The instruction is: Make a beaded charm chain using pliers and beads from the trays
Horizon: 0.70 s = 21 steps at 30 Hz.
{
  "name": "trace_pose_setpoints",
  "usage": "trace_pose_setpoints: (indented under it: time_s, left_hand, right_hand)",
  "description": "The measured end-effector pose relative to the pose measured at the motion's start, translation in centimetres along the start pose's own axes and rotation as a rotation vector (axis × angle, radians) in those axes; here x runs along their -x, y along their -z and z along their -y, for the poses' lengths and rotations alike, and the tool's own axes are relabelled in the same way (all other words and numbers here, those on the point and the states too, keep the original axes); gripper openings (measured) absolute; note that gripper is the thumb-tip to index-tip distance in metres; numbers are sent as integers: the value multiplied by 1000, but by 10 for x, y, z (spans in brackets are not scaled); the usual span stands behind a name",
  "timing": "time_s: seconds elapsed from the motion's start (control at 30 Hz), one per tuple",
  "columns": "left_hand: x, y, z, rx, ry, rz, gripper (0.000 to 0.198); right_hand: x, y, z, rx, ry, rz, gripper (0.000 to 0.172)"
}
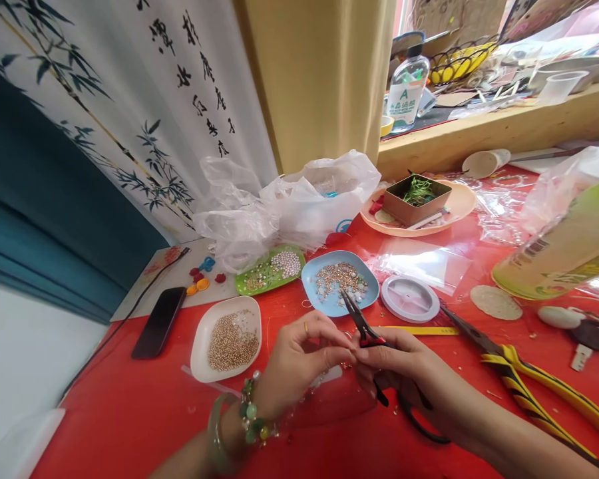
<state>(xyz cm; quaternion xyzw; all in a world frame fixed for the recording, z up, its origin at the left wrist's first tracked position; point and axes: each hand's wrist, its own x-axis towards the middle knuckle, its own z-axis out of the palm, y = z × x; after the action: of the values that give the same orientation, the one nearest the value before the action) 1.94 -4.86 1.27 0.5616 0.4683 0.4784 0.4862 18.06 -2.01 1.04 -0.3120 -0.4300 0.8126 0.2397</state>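
My left hand (312, 342), with a ring, a bead bracelet (253, 412) and a jade-like bangle (218, 432) on the wrist, is closed in a pinch. What its fingertips hold is too small to make out. Small needle-nose pliers (360, 319) with dark jaws rest in my right hand (404, 362), jaws pointing up and away. The right thumb and fingertips meet the left fingertips. Just beyond the jaws sits a blue dish (307, 279) of gold and pale beads. To the left stands a white dish (199, 346) holding small gold beads (233, 342).
Larger yellow-black pliers (509, 362) lie at the right, near keys (592, 336) and a tipped green-yellow container (559, 246). A round plastic spool (433, 309), a green leaf-shaped dish (242, 283) and plastic bags (299, 199) sit farther back. A phone (160, 322) lies at left.
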Motion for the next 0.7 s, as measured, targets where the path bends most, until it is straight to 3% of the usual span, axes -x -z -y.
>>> trace_pose_setpoints:
  time_s: [0.13,0.23,0.37,0.47,0.57,0.7]
  left_hand:
    - [4,4,2,-519,-448,-39,10]
    - [6,7,1,-789,-598,-18,14]
    - [4,7,-2,-680,-508,64,12]
    - [2,6,-4,-614,-382,125,13]
    - [1,5,-4,-640,-356,145,15]
    - [3,7,-4,-668,-367,186,19]
  right_hand:
    - [-1,0,1,90,14,-36,18]
    - [2,-1,7,393,121,-83,15]
    - [8,-1,11,898,297,-120,15]
    - [10,0,10,1089,366,-92,15]
    - [10,0,9,1096,387,-104,16]
    - [8,1,9,898,316,-112,15]
